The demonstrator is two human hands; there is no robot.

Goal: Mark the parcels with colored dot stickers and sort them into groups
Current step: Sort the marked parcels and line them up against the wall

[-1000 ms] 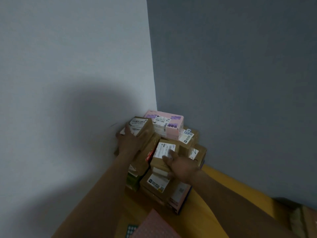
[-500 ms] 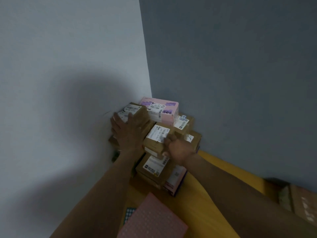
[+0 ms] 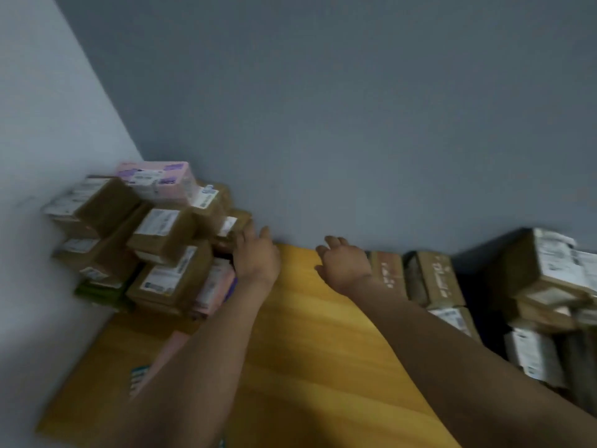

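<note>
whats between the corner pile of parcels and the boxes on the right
Head view: bare yellow surface lies between the corner pile and the right boxes, crossed only by the left hand and right hand.

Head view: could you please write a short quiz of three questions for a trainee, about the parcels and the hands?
1. True or false: the pink box lies on top of the corner pile.
2. The table is: A yellow, B white, C black.
3. What does the right hand hold?
Key: 1 true; 2 A; 3 nothing, its fingers are spread open.
</note>
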